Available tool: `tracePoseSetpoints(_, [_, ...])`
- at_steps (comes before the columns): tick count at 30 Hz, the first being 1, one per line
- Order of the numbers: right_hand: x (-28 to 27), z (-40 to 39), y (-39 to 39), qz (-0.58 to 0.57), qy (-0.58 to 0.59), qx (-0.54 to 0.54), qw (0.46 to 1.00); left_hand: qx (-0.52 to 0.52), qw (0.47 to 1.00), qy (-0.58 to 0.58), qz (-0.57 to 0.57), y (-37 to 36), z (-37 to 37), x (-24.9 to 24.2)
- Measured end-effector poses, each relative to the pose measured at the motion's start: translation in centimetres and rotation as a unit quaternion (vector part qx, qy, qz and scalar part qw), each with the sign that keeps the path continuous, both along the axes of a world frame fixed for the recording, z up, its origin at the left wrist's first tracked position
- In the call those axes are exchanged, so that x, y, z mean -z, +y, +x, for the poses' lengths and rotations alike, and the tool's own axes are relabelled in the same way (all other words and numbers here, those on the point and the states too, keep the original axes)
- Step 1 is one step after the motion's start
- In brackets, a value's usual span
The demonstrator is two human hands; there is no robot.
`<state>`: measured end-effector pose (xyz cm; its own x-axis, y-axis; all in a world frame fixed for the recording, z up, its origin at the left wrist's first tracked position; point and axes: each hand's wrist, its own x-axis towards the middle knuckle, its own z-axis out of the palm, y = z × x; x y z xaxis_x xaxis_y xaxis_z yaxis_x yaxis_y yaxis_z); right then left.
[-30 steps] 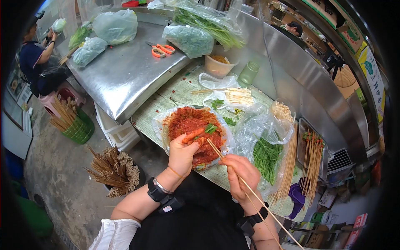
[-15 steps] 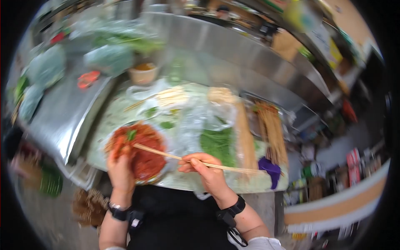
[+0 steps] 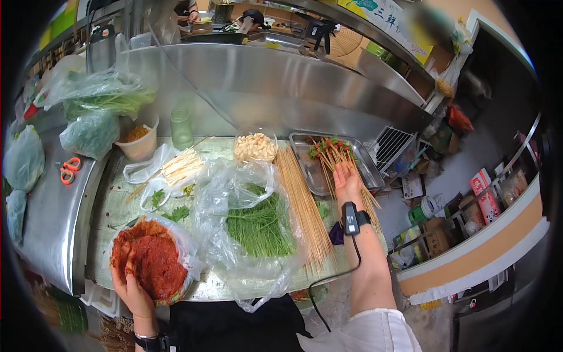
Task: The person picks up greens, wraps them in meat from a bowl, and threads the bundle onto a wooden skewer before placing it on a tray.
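My left hand [image 3: 130, 280] is at the left side of a plastic-lined bowl of red paste [image 3: 159, 264]. Its fingers are smeared red and curled into the paste, partly hidden by it. My right hand [image 3: 348, 180] reaches over the metal tray [image 3: 303, 183] at the right. Fingers stretched out, it lies on a bundle of wooden skewers [image 3: 327, 170] topped with red and green pieces [image 3: 333, 148]. No single skewer can be made out in its grasp. Long bare skewers [image 3: 305, 214] lie left of the tray.
An open plastic bag of green stems [image 3: 258, 229] lies mid-table. Behind it stand a tub of pale chopped pieces [image 3: 255, 146], pale strips [image 3: 183, 166], a green glass [image 3: 181, 128] and a white tub [image 3: 141, 141]. Orange-handled scissors [image 3: 70, 170] rest on the steel counter [image 3: 50, 217].
My right hand has moved from beside the bowl to the tray, and the skewer it held across the table is gone from there. My left hand stays at the bowl. The view has shifted.
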<state>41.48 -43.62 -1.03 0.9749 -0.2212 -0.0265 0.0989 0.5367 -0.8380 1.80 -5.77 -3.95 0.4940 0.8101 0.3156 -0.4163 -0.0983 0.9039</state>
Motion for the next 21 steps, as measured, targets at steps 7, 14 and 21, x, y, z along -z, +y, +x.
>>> tracePoseSetpoints(7, [1.1,-0.5,0.2,0.083,0.094,0.019,0.992,-0.011,0.998,0.007,-0.059,0.0,-0.4,0.6])
tracePoseSetpoints(14, [-3.8,-12.8,6.8,-0.245,0.013,-0.335,0.91,-0.001,0.999,-0.011,-0.036,0.0,-0.2,0.1])
tracePoseSetpoints(21, [-1.5,-16.4,15.4,-0.634,-0.296,-0.269,0.662,-0.005,0.999,0.038,0.011,-0.1,-0.4,-0.3])
